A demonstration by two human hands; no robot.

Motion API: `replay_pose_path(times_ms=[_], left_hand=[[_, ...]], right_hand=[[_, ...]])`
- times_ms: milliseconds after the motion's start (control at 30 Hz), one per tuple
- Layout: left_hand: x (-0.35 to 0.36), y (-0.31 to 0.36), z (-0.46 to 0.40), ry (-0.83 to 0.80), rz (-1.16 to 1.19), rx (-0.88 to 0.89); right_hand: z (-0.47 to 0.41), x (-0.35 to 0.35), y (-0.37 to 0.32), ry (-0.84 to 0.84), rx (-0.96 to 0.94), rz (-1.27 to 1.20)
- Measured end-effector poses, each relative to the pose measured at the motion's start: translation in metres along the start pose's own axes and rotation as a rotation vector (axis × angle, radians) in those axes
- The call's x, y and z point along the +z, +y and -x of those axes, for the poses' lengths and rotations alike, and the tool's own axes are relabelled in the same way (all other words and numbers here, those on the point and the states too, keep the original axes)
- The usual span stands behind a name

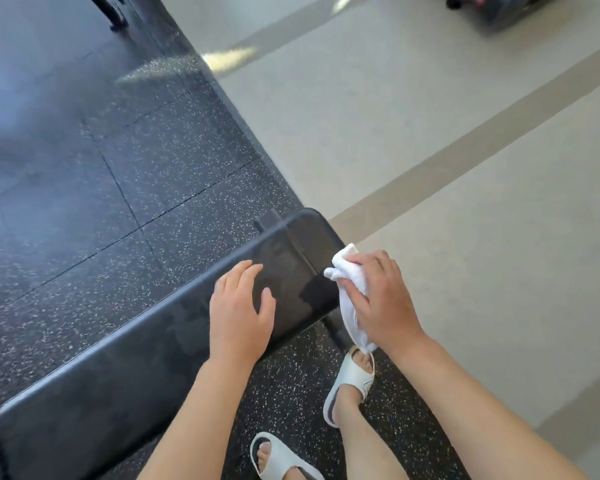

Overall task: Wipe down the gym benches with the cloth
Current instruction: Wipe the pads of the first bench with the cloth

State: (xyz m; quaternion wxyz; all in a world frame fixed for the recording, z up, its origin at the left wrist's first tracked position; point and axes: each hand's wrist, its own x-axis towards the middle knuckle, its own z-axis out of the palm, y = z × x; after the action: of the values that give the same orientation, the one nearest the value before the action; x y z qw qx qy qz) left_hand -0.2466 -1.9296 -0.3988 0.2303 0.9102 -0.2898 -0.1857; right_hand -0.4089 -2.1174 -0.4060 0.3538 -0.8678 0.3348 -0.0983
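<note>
A long black padded gym bench (146,362) runs from the lower left up to the middle of the view. My left hand (238,308) rests flat on its pad with fingers spread. My right hand (378,299) grips a bunched white cloth (347,271) at the bench's right edge, near its far end. A tail of the cloth hangs down below my palm, off the side of the bench. A darker wet-looking patch shows on the pad beside the cloth.
Black speckled rubber floor tiles (118,174) lie under and left of the bench. Beige smooth flooring (430,150) with a darker stripe fills the right. My feet in white slides (350,382) stand beside the bench. Dark equipment (492,5) sits at the top right.
</note>
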Motion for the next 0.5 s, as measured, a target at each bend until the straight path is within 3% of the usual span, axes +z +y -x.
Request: replay_pose_path(times_ms=[500], left_hand=[[-0.307,0.0,0.203,0.227,0.04,-0.06]], right_hand=[[0.106,-0.138,-0.307,0.115,-0.231,-0.114]])
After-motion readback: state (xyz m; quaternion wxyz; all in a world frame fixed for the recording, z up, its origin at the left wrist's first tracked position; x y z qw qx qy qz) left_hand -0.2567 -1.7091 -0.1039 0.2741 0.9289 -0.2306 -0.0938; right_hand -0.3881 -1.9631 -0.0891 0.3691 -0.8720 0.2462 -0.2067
